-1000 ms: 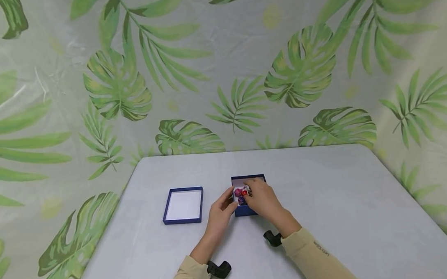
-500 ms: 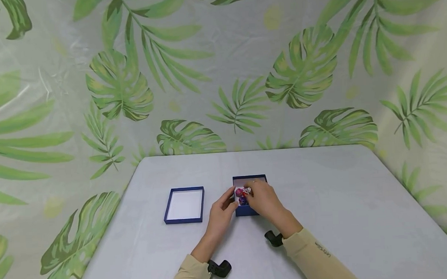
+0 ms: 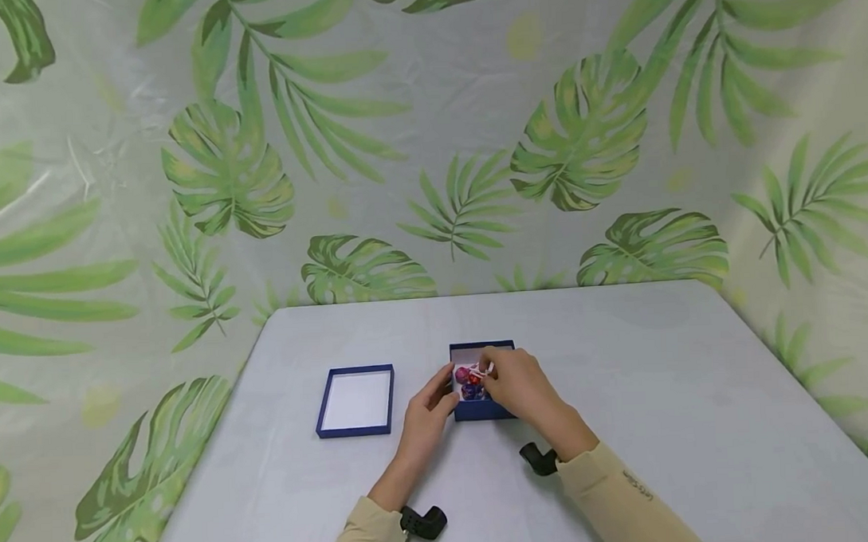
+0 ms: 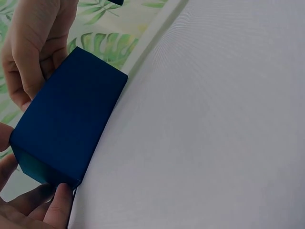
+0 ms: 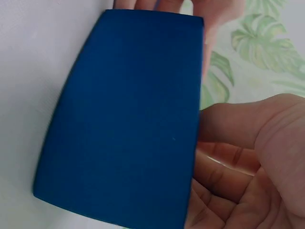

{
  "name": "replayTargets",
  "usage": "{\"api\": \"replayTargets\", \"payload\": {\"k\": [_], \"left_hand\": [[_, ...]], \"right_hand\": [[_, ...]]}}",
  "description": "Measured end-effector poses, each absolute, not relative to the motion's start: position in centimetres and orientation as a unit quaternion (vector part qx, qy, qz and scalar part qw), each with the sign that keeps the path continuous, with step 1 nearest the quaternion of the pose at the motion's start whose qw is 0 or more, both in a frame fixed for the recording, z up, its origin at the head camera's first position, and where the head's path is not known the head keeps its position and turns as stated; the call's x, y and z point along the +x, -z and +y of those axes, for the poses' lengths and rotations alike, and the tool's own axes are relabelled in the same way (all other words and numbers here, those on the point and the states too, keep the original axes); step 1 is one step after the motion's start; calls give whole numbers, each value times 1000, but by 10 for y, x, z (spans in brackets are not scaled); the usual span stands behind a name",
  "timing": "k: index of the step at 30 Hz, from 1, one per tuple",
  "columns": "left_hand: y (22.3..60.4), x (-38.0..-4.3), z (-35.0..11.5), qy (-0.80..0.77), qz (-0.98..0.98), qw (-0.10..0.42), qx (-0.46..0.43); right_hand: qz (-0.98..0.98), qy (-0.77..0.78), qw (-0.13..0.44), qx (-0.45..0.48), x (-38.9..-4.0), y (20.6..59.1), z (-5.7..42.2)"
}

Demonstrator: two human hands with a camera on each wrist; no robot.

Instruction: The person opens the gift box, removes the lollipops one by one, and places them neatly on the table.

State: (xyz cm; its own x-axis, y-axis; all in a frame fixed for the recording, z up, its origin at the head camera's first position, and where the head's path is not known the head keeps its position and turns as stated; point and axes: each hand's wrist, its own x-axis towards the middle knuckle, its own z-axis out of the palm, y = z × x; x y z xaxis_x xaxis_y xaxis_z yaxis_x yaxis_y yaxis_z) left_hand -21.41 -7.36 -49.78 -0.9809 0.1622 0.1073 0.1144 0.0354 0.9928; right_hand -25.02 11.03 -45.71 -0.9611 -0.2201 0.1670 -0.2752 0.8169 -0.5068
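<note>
A blue box (image 3: 476,411) stands uncovered at the middle of the table. Inside it are several small round lollipops (image 3: 462,374) in red, pink and purple wrappers, with white sticks showing. My left hand (image 3: 422,421) rests at the box's left wall, thumb near the front corner; its fingertips press the side wall in the left wrist view. My right hand (image 3: 522,386) reaches over the right side, its thumb and forefinger pinching a lollipop by its white stick. In the right wrist view the box wall (image 5: 126,114) hides the right fingertips.
A square blue lid (image 3: 356,401) with a white inside lies upturned left of the box. White cloth covers the table (image 3: 624,360). A leaf-patterned curtain (image 3: 465,126) hangs behind the far edge.
My right hand has drawn slightly back to the right and its fingers have come together on the stick, uncovering more lollipops. The left hand and the box stay in place.
</note>
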Motion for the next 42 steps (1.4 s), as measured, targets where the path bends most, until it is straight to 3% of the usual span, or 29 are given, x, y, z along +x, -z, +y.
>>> {"api": "replayTargets", "payload": {"k": [18,35,42], "left_hand": [[499,-211,-76,-669,736,13,103],[532,-228,-75,-649,755,3,99],[530,-228,-75,-645,758,7,96]], "right_hand": [[-946,-260,25,191,-243,440,122],[-934,-322,-4,156,-246,424,145],[-927,-341,14,155,-246,420,157]]}}
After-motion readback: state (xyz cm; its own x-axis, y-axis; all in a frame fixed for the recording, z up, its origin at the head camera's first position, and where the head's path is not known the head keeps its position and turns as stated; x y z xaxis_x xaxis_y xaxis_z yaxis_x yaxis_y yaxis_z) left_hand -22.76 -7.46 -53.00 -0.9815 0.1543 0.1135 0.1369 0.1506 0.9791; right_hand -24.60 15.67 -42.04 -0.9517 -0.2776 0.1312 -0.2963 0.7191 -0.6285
